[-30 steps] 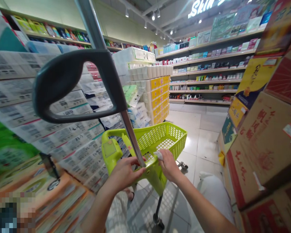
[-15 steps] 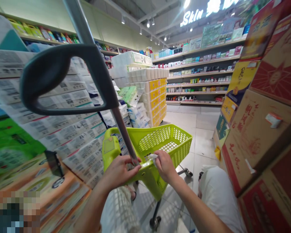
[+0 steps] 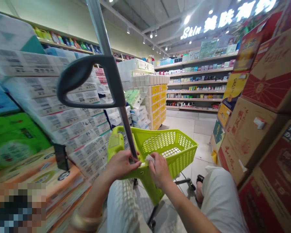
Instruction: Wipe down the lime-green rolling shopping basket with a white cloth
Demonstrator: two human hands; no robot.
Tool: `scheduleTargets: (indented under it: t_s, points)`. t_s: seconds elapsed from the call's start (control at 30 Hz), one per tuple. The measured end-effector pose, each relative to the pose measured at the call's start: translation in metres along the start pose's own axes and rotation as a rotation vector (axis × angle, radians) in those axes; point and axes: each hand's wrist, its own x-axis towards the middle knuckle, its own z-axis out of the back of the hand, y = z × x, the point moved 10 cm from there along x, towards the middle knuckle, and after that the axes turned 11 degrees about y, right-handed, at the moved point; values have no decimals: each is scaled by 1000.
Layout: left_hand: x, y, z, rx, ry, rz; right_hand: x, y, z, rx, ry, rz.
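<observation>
A small lime-green shopping cart (image 3: 184, 153) stands in front of me, its basket pierced with holes. A metal pole (image 3: 126, 124) with a dark grey loop handle (image 3: 120, 84) leans up from its near edge. My left hand (image 3: 122, 164) is closed round the pole's lower end, thumb on the cart's rim. Pinched in my right hand (image 3: 159, 170) is a crumpled white tissue (image 3: 149, 158), held against the rim just right of the pole. Part of the tissue is hidden by my fingers.
Stacked white tissue packs (image 3: 75, 100) rise on the left, above orange packs (image 3: 55, 174). Printed cartons (image 3: 247, 129) line the right side close to my knee. Farther back stand a yellow-and-white stack (image 3: 157, 103) and shelves (image 3: 196, 82) of small goods.
The view has shifted, so the pole and its handle sit farther right. My right hand has brought the tissue nearer to the left hand and onto the rim. The left hand keeps its hold.
</observation>
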Motion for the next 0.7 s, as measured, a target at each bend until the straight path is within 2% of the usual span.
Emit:
scheduleTargets:
  t_s: [0.07,0.17,0.33,0.43,0.53,0.7]
  points:
    - [-1,-3,0,39,8,27,-1,12,-6,22,42,49]
    - [0,-9,-6,38,43,-14,-3,35,-16,52,101,126]
    - [0,-2,-11,56,80,36,-6,44,-20,109,124,187]
    - [1,2,-11,86,83,101,-11,40,-5,126,20,183]
    - [2,3,-13,86,88,147,-15,43,21,70,-102,152]
    - [3,-4,-15,109,83,149,-19,74,64,-79,-208,223]
